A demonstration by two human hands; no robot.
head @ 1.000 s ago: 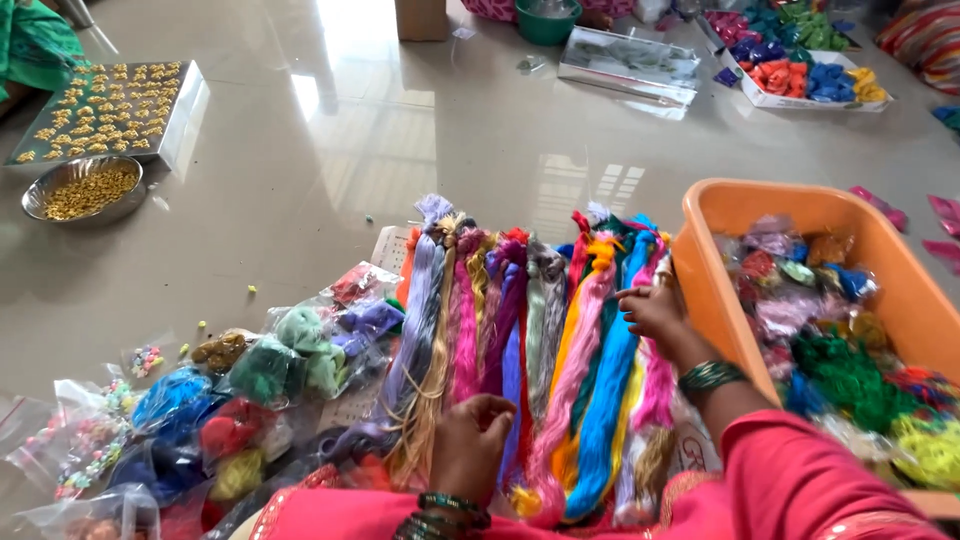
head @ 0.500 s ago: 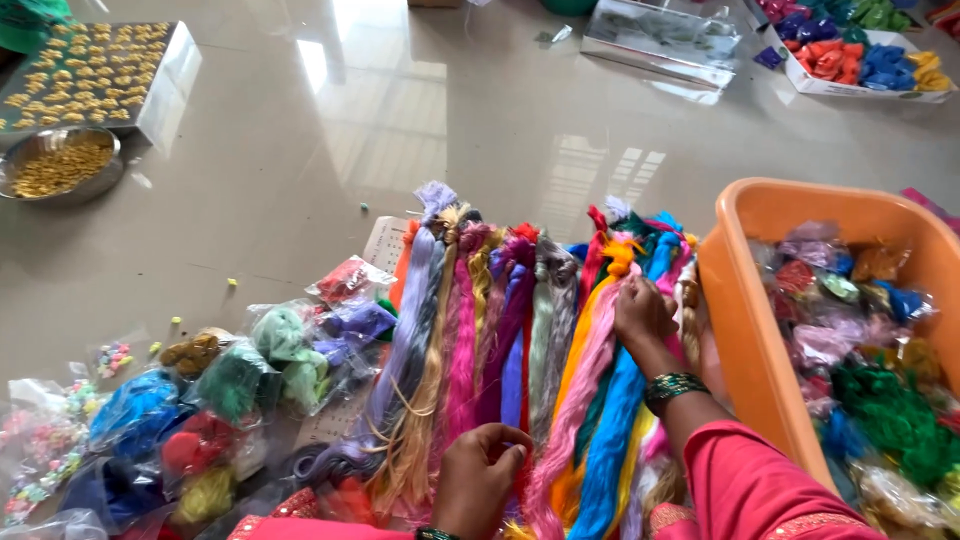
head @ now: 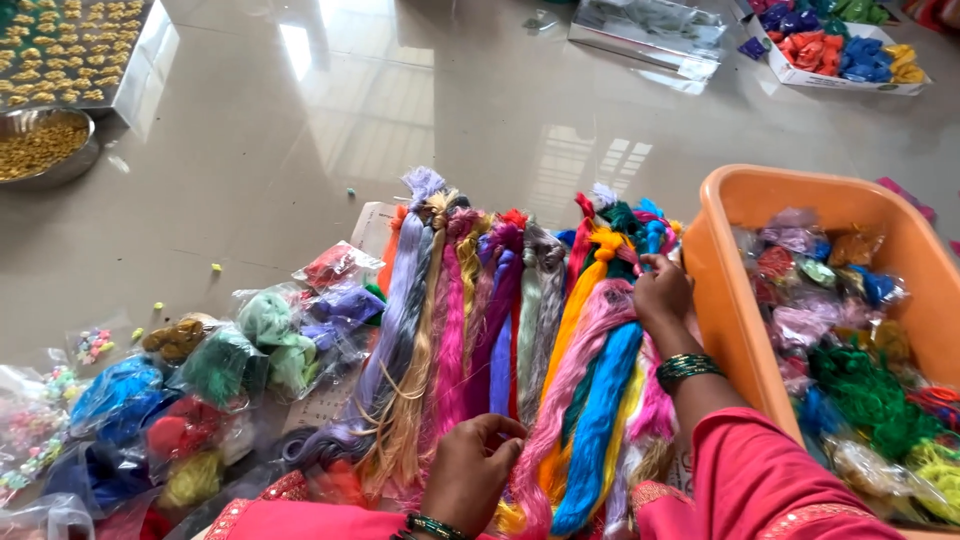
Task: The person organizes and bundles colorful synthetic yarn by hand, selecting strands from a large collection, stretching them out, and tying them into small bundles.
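At the bottom middle, the left hand (head: 470, 475) pinches the colourful thread bundles (head: 500, 330). The right hand (head: 662, 292), fingers curled, maybe grips threads beside the orange tub (head: 730, 290).

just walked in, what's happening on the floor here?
A person in pink sleeves sits over a row of bright thread skeins laid side by side on the tiled floor. The right hand rests on the upper ends of the pink and blue skeins; the left hand pinches strands at the near ends. An orange tub of bagged thread stands at the right, more clear bags of thread at the left.
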